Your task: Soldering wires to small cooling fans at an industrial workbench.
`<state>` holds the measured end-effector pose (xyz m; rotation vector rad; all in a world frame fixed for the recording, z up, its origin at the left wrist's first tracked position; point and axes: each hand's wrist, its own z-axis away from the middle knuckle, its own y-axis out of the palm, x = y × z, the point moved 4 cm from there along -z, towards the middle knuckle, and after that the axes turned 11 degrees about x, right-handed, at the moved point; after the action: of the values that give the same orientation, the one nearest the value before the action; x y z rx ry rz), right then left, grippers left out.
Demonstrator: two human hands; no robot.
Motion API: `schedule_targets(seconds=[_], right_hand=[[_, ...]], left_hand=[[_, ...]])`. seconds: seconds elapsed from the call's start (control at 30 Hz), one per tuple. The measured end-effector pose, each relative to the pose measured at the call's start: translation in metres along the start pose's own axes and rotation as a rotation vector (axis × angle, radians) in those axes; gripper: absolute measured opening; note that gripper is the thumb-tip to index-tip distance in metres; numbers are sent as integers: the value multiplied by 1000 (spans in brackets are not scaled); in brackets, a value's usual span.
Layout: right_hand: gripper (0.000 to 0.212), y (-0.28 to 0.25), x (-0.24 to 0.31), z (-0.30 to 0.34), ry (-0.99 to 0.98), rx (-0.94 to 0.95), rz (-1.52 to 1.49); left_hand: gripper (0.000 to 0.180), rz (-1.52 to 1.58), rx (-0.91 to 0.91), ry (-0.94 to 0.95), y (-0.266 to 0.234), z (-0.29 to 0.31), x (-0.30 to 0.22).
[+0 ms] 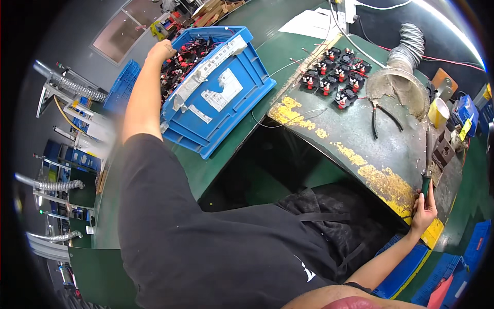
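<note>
My left arm (pixel 145 98) reaches out to a blue plastic crate (pixel 231 110) heaped with small black parts (pixel 191 59) with red and dark wires. Over the crate's left side, my left hand (pixel 161 52) is closed at the edge of the heap; what its fingers hold is hidden. At the bench's right edge, my right hand (pixel 424 212) grips the dark green handle of a soldering iron (pixel 426 186). The iron's shaft points away from me, beside a rusty metal holder (pixel 442 149). Several black parts with red and white pieces (pixel 340 77) sit in rows on the bench.
Black-handled pliers (pixel 385 119) lie near the fume duct's wide mouth (pixel 399 92). A yellowish tape roll (pixel 438 113) stands beside the duct. Thin wire (pixel 288 123) loops over the worn yellow bench edge (pixel 370 177). White paper (pixel 307 24) lies at the back.
</note>
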<state>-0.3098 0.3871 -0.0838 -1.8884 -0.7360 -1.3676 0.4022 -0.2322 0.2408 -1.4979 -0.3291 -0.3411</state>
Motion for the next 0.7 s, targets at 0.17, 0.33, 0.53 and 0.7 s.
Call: schedule_targets(seconds=[0.17, 0.33, 0.53, 0.7], right_hand=[[53, -4, -5, 1, 37, 21, -4], [52, -7, -5, 7, 87, -6, 18], [52, -1, 1, 3, 63, 18, 26], [53, -1, -3, 5, 80, 11, -9]], left_hand=[[46, 159, 0, 115, 51, -14, -14], [37, 141, -98, -53, 60, -13, -31], [25, 703, -144, -223, 54, 2, 18], [19, 1847, -252, -344, 29, 24, 52]])
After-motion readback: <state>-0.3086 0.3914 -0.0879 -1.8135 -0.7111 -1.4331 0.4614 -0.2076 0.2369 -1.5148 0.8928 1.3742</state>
